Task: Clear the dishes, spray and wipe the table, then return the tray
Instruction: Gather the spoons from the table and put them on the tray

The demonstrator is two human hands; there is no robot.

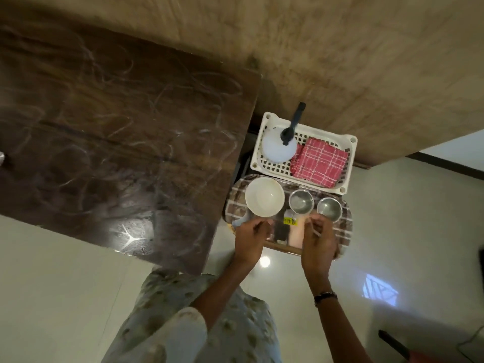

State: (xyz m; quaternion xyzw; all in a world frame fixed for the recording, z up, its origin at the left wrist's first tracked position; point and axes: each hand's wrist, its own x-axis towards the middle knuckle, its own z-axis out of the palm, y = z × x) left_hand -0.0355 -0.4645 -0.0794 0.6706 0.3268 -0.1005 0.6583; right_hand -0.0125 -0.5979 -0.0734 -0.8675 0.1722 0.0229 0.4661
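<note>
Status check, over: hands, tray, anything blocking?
Left hand and right hand both gripping near edge of tray. Bowl, two steel cups aboard. White basket touching far side.

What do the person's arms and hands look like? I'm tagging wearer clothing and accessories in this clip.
Both forearms are bare. The right wrist carries a thin dark band, perhaps a watch or bracelet. The left arm has a pale sleeve ending near the elbow, part of a light garment with a faint muted print. No gloves or rings show on the left hand or right hand.
</note>
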